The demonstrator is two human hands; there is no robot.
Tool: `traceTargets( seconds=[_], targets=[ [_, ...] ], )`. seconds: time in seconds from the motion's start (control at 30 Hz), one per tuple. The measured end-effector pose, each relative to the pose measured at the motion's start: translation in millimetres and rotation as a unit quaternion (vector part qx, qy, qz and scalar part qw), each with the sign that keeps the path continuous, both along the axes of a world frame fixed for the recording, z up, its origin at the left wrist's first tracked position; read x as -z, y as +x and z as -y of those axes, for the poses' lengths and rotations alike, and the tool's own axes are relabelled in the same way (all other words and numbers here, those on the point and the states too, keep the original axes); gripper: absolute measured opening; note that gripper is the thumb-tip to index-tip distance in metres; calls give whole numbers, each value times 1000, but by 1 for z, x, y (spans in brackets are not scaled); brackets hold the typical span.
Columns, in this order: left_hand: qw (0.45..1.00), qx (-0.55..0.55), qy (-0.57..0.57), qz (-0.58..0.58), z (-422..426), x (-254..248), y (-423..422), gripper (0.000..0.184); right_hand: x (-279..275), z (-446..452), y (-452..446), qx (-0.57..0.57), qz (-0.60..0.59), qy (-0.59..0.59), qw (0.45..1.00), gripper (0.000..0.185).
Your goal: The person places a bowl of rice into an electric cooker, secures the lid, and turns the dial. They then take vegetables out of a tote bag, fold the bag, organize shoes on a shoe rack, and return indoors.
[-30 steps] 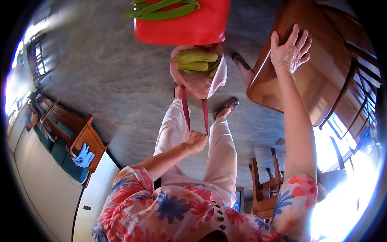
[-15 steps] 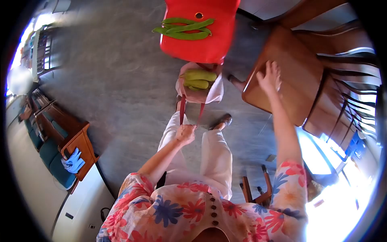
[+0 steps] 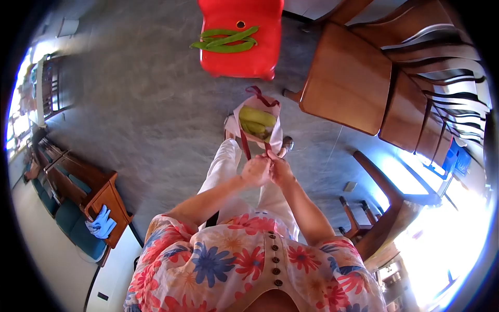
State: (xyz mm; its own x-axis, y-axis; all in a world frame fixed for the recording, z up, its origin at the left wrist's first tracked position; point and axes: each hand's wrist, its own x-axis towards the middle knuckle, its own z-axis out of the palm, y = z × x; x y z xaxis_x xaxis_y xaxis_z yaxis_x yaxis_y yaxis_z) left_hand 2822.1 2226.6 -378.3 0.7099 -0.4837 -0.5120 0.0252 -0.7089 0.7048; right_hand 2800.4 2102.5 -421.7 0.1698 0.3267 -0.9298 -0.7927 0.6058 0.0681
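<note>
A pale pink tote bag (image 3: 277, 130) with dark red handles hangs in front of my legs, its mouth turned up towards me. Inside lie a few plump yellow-green vegetables (image 3: 257, 119), perhaps gourds. My left hand (image 3: 256, 170) is closed around the near handle (image 3: 245, 144). Right beside it, touching it, my right hand (image 3: 280, 167) has its fingers closed at the same handle's other end. The far handle (image 3: 255, 90) stands loose at the bag's rim. Beyond the bag, several long green bean pods (image 3: 228, 40) lie on a red plastic stool (image 3: 234, 65).
On the right, a row of wooden chairs (image 3: 348, 78) runs backward. A wooden chair part (image 3: 382, 182) stands near my right elbow. To the left is a wooden bench with dark green cushions (image 3: 70, 223) and a blue cloth (image 3: 101, 223). The floor (image 3: 140, 104) is grey.
My right hand has come in from over the wooden chair to the bag handle, beside my left hand. The bag sits closer to me, its far handle raised. The view has shifted.
</note>
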Motion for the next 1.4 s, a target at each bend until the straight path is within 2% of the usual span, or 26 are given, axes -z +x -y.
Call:
traceTargets(
  seconds=[0.03, 0.1, 0.13, 0.17, 0.2, 0.23, 0.33, 0.37, 0.4, 0.43, 0.47, 0.5, 0.53, 0.57, 0.63, 0.73, 0.8, 0.83, 0.93, 1.0, 1.03, 1.07, 1.13, 1.23, 1.3, 1.4],
  targets=[
    [1000, 15, -1, -10, 4, -13, -3, 23, -17, -6, 5, 59, -14, 5, 998, 14],
    [998, 49, -5, -31, 11, -41, -6, 24, -32, 1, -10, 94, 15, -5, 995, 14],
    [996, 56, -43, -48, 10, -55, -7, 25, -48, 2, -13, 113, 27, -12, 993, 13],
    [992, 63, -82, -67, 10, -70, -7, 25, -71, 7, -18, 155, -29, -48, 986, 13],
    [986, 71, -121, -87, 10, -84, -8, 26, -94, 12, -23, 163, -19, -54, 985, 14],
    [974, 103, -140, -149, 10, -96, -9, 30, -116, 20, -32, 171, -11, -62, 983, 14],
    [931, 189, -235, -207, 13, -126, -15, 33, -193, 34, -42, 207, -25, -124, 970, 18],
    [905, 187, -289, -250, 13, -132, -9, 33, -216, 40, -44, 218, -35, -150, 964, 19],
    [868, 205, -336, -303, 12, -133, 5, 29, -233, 49, -51, 225, -23, -152, 962, 21],
    [859, 193, -364, -305, 11, -114, 3, 23, -248, 61, -60, 232, -11, -154, 960, 22],
    [893, 191, -294, -283, 10, -118, 34, 19, -264, 71, -67, 239, 3, -155, 959, 23],
    [942, 106, -256, -190, 5, -87, 31, 18, -280, 80, -72, 238, 14, -143, 961, 24],
    [978, 78, -164, -98, 7, -75, 48, 24, -296, 89, -75, 236, 27, -130, 963, 26],
    [989, 105, -99, 17, 11, -56, 64, 35, -312, 96, -75, 235, 41, -116, 964, 27],
    [996, 86, 7, -15, 25, -28, 84, 61, -350, 113, -66, 225, 53, -147, 962, 28],
    [994, 29, 63, 88, 59, 21, 84, 63, -399, 146, -56, 170, 135, -175, 960, 29],
    [993, 1, 30, 117, 91, 33, 91, 56, -425, 171, -53, 137, 236, -200, 941, 29],
    [991, -13, 14, 131, 107, 36, 97, 53, -433, 180, -48, 135, 280, -196, 930, 29],
    [998, 36, 57, 18, 140, 48, 125, 37, -448, 205, -31, 136, 369, -216, 894, 30],
    [998, -31, 23, 48, 157, 39, 139, 29, -450, 223, -22, 128, 392, -254, 875, 30],
    [996, -65, 8, 65, 160, 28, 148, 26, -446, 232, -18, 119, 397, -280, 866, 30],
    [988, -129, -76, -29, 162, 16, 159, 23, -442, 241, -12, 111, 403, -304, 856, 29],
    [915, -247, -240, -212, 161, -20, 183, 19, -429, 261, 4, 119, 383, -312, 861, 30],
    [865, -255, -347, -257, 160, -96, 216, 17, -407, 281, 28, 108, 367, -330, 863, 30],
    [848, -225, -384, -288, 174, -124, 231, 17, -395, 293, 42, 84, 369, -346, 858, 29],
    [818, -198, -420, -339, 194, -152, 255, 17, -381, 306, 65, 106, 345, -381, 851, 29]
  ],
)
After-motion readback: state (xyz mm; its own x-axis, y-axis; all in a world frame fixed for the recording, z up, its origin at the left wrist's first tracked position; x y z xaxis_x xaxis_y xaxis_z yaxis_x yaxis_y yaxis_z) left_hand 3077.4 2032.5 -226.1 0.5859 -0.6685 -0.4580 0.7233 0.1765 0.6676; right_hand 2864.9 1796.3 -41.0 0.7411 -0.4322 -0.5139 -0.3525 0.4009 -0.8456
